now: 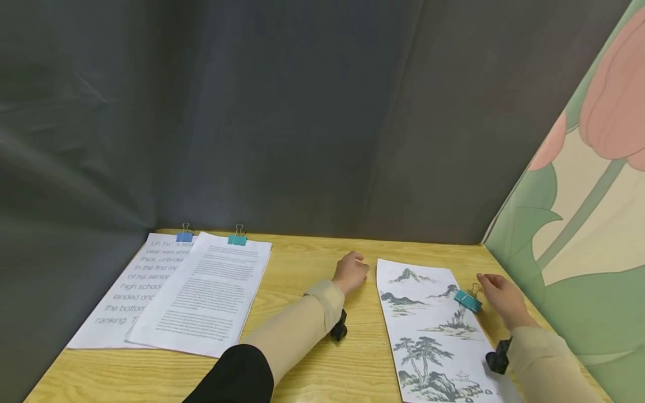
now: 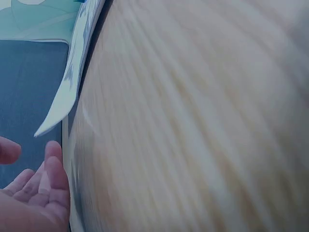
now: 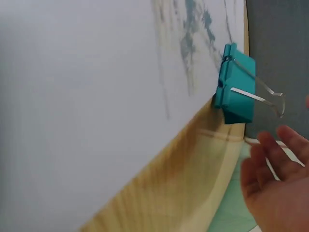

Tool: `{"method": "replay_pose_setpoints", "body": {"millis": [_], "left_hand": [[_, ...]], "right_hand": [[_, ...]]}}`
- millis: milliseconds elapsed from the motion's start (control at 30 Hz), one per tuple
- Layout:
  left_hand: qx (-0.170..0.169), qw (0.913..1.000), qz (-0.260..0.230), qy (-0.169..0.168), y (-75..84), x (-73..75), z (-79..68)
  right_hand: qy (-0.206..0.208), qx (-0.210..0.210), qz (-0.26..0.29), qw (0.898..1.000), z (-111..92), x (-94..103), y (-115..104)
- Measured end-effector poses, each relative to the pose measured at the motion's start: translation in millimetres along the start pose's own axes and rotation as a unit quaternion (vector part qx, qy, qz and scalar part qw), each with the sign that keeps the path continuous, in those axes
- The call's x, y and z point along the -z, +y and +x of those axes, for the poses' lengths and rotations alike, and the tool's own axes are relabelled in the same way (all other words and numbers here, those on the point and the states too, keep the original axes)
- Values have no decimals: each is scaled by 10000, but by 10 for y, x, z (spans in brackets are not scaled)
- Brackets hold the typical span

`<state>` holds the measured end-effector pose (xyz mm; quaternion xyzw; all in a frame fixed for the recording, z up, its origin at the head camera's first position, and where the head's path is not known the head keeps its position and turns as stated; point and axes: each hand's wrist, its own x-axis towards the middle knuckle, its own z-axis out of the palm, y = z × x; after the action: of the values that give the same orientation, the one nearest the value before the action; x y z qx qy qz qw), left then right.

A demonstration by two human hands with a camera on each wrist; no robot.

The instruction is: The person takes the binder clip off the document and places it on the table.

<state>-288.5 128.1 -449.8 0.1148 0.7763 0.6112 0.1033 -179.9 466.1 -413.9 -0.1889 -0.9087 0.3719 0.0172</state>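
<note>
A sheet with ink landscape paintings (image 1: 428, 313) lies on the right side of the table. On its right edge sits a teal binder clip (image 1: 467, 301), its wire handles pointing outward. My right hand (image 1: 504, 299) is just beside those handles. In the right wrist view, a small gap separates the fingertips of the right hand (image 3: 280, 179) from the clip (image 3: 239, 84). Left of the painted sheet is my left hand (image 1: 351, 272), loosely curled above the table and holding nothing. The left wrist view shows the sheet's corner (image 2: 55, 118) bending up near the fingers (image 2: 57, 174).
Two printed text stacks overlap at the table's left, the upper one (image 1: 201, 291) with a teal clip (image 1: 237, 240), the lower one (image 1: 113, 313) with a blue clip (image 1: 184, 237). A dark curtain (image 1: 282, 123) hangs behind the table (image 1: 297, 252); a floral panel (image 1: 594, 224) borders the right.
</note>
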Motion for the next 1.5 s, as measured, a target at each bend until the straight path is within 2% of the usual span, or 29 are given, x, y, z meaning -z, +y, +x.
{"method": "replay_pose_setpoints", "body": {"millis": [100, 200, 333, 433, 633, 800, 933, 1300, 1500], "left_hand": [[-77, 9996, 257, 110, -41, 103, -19], [-164, 9984, 467, 271, -69, 209, -37], [-177, 9970, 617, 426, -66, 362, -47], [-135, 9961, 728, 482, -51, 485, -39], [-103, 9951, 838, 519, -49, 705, -21], [-72, 9938, 1001, 479, -107, 826, -44], [-59, 9911, 1204, 570, -118, 945, -84], [54, 9803, 1714, 976, -199, 1330, -177], [96, 9712, 2215, 871, -275, 1508, -258]], "right_hand": [[578, 332, -263, 9974, -19, -71, -70], [1062, 728, -262, 9913, -37, -169, -175], [1317, 1214, -65, 9838, -41, -289, -362], [1143, 1464, 19, 9826, -40, -364, -513], [391, 1837, 65, 9822, -56, -521, -788], [2, 1907, 82, 9816, -107, -690, -984], [-264, 2032, 31, 9788, -125, -818, -1092], [-772, 2339, -31, 9692, -177, -1096, -1305], [-954, 2462, -221, 9642, -209, -1249, -1398]]}}
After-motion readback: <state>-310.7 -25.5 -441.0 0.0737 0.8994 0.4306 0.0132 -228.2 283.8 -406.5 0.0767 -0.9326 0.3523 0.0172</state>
